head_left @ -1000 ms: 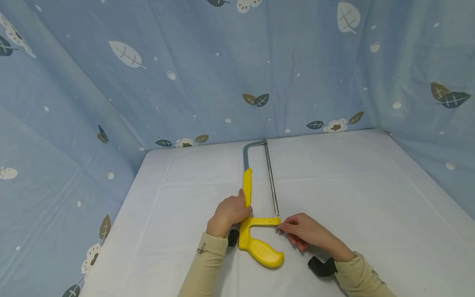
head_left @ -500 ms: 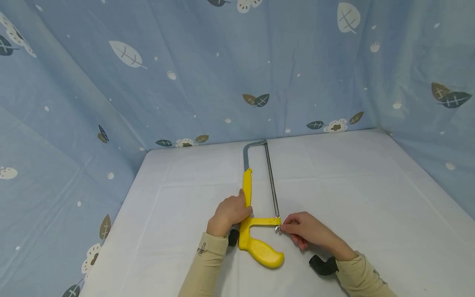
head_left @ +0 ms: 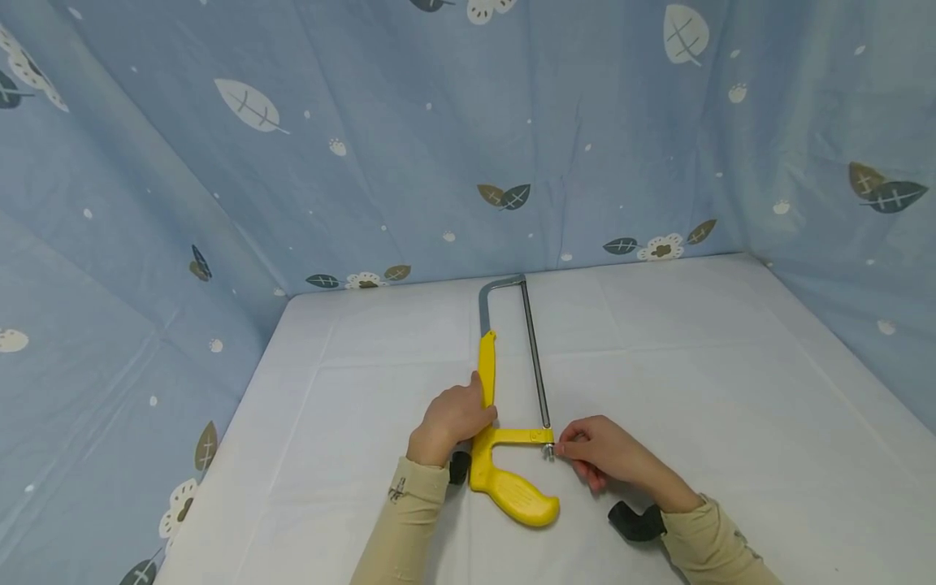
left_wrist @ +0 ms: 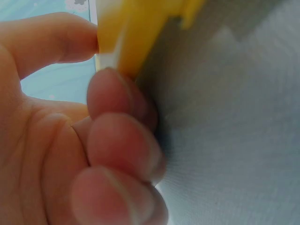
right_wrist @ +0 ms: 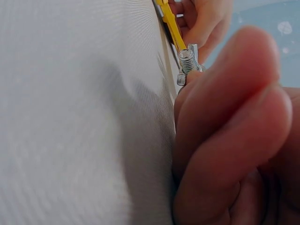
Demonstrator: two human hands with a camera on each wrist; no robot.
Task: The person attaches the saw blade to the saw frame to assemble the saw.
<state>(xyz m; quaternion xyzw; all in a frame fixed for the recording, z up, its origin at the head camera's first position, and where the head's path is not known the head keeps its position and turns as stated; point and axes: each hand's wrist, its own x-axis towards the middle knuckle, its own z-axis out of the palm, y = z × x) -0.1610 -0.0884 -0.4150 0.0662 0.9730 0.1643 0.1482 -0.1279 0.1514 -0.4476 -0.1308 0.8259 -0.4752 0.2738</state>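
A hacksaw point(head_left: 522, 497) with a yellow frame and handle and a grey front bow lies flat on the white cloth. Its thin blade point(head_left: 536, 357) runs along the right side. My left hand point(head_left: 453, 421) grips the yellow frame bar above the handle; its curled fingers point(left_wrist: 123, 145) show close up in the left wrist view. At the lower blade end, a metal wing nut point(head_left: 548, 452) sits on a bolt point(right_wrist: 186, 57), whose threaded tip shows in the right wrist view. The fingertips of my right hand point(head_left: 603, 451) are at the nut's right side; the thumb's contact is hidden.
White cloth point(head_left: 366, 390) covers the table under the saw. A blue patterned curtain point(head_left: 409, 154) hangs behind and at both sides. Black wrist-worn pieces point(head_left: 634, 522) stick out beside both sleeves.
The wing nut has turned a little, and my right fingertips have shifted slightly right. The blade looks rotated on its edge. My left hand and the frame stay in place.
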